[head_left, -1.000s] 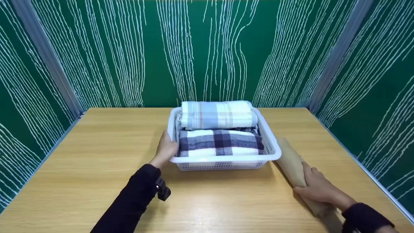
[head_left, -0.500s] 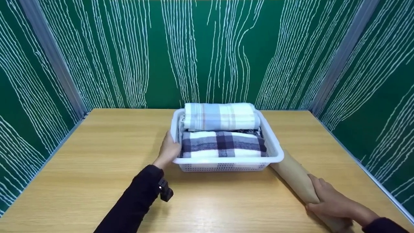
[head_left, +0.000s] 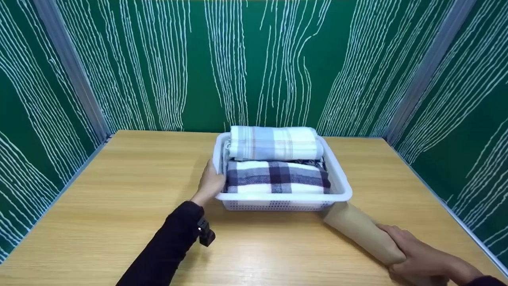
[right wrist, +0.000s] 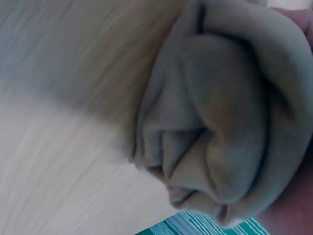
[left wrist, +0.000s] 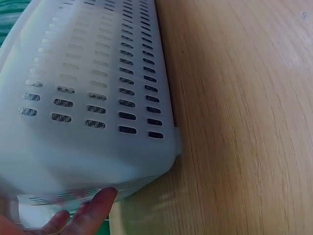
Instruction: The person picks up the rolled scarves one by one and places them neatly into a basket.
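Pulling back, my right hand (head_left: 422, 260) grips the beige roll (head_left: 359, 230), now clear of the basket (head_left: 278, 196); it lies diagonally, far end toward the basket's corner. Near end hidden. Left hand (head_left: 210, 182) holds the basket's side.

1. Basket (head_left: 339, 186): white plastic, its walls pierced with rows of small slots.
2. Far towel (head_left: 276, 143): pale blue and white plaid with thin tan stripes.
3. Near towel (head_left: 278, 176): white with dark navy and grey checks.
4. Roll (head_left: 359, 232): plain beige cloth.
5. Table (head_left: 119, 190): light wood grain, yellowish tan.
6. Walls (head_left: 158, 59): dark green with irregular white vertical lines; grey corner strips.
7. Sleeve (head_left: 166, 248): black.
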